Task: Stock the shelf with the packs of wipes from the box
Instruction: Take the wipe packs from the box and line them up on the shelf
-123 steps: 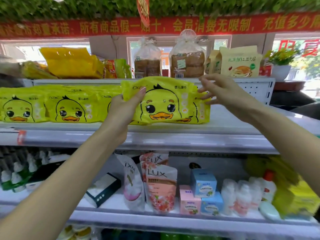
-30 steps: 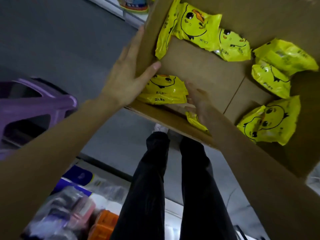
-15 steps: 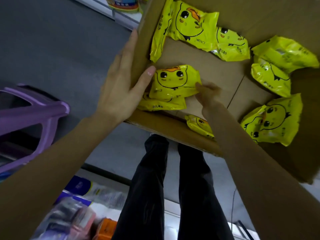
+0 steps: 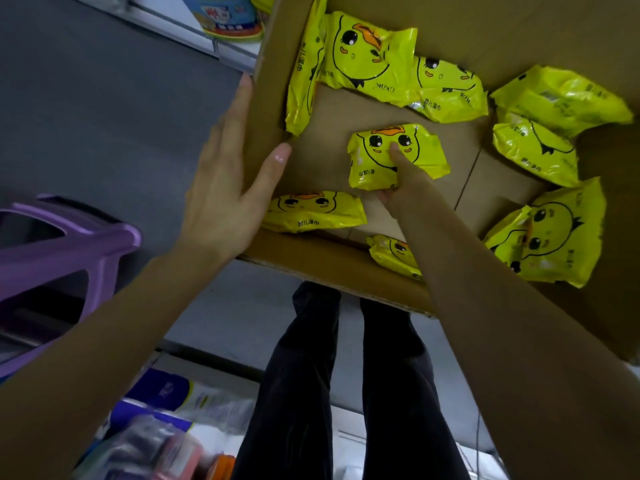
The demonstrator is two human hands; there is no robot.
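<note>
I look down into an open cardboard box (image 4: 270, 81) holding several yellow duck-face packs of wipes. My right hand (image 4: 398, 188) is shut on one pack of wipes (image 4: 415, 157), lifted above the box floor, thumb across its front. My left hand (image 4: 225, 188) grips the box's left wall, thumb inside, fingers outside. Another pack (image 4: 311, 211) lies flat just below my left thumb. More packs lie along the far side (image 4: 367, 60) and the right side (image 4: 540, 237). The shelf is out of view.
A purple plastic stool (image 4: 62, 251) stands on the grey floor to the left. My dark-trousered legs (image 4: 346, 393) are below the box. Packaged goods (image 4: 166, 427) lie at the lower left, and a blue tub (image 4: 228, 19) sits on a low shelf at the top.
Four seconds ago both hands set a pack on the top shelf. Since then my right hand reached into the box, took a pack and raised it toward the middle; my left hand stayed on the box wall.
</note>
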